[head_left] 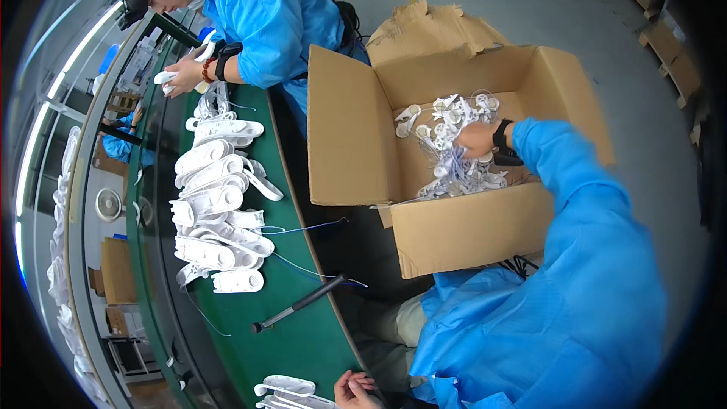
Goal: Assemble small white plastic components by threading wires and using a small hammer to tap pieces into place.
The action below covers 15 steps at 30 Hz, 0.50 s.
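Observation:
My right hand (475, 140), with a dark band at the wrist, reaches down into a large open cardboard box (352, 136). It touches a tangle of small white plastic parts with thin wires (454, 174); its fingers are partly hidden and blurred, so their grip is unclear. At the lower edge, my left hand (356, 390) rests by the green worktable's edge, fingers loosely curled and apart, holding nothing I can see. Beside it lie a few long white plastic housings (288, 386). A hammer with a dark handle (299, 304) lies farther up the table.
A long row of white housings (219, 204) covers the green table (303, 348), some with thin wires trailing over its edge. At the far end, a co-worker in blue (273, 15) holds white parts (170, 79). Pallets with cartons (670, 60) stand on the floor at right.

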Motion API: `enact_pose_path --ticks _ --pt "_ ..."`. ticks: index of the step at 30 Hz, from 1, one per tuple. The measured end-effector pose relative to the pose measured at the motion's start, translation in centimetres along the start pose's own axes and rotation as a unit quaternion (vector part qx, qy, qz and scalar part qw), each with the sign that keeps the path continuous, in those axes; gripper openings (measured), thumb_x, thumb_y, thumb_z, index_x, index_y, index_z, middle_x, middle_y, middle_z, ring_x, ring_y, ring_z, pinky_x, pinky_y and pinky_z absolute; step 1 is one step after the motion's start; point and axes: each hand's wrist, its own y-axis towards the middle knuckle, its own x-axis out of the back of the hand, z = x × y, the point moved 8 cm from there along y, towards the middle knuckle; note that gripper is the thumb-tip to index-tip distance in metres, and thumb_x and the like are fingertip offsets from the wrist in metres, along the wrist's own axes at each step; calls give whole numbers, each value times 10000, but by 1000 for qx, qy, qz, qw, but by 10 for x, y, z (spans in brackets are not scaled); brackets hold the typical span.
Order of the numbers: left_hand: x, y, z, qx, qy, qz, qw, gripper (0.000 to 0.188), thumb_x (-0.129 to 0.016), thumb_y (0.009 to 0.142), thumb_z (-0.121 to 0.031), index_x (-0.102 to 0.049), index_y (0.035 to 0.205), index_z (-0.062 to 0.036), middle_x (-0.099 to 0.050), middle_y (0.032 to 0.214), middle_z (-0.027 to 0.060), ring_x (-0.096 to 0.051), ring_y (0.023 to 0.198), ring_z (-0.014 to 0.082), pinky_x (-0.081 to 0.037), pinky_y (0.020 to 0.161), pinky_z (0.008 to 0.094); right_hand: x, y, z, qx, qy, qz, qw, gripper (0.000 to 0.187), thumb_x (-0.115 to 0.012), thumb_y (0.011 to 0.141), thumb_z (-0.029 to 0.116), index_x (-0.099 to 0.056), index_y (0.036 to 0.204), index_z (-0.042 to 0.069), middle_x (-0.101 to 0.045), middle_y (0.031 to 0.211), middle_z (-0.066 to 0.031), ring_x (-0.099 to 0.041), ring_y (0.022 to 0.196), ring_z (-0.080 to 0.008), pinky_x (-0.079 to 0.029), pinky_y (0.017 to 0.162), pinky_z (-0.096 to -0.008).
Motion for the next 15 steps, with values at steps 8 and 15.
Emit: enact_pose_path --ticks 8,15 --pt "1 -1 -1 -13 -12 26 1000 177 -511 991 -77 -538 1105 57 -625 838 136 -545 636 110 -449 559 182 153 -70 -14 -101 83 -177 975 283 -620 810 260 -650 853 -19 -633 772 -262 -631 754 -414 -499 684 -474" --pt "3 2 -3 -39 -23 59 997 174 -513 993 -84 -551 1085 60 -630 838 135 -551 634 113 -465 574 196 317 -126 33 -78 47 -370 925 299 -579 818 221 -590 706 -57 -507 549 -181 -453 483 -231 -410 510 -406"
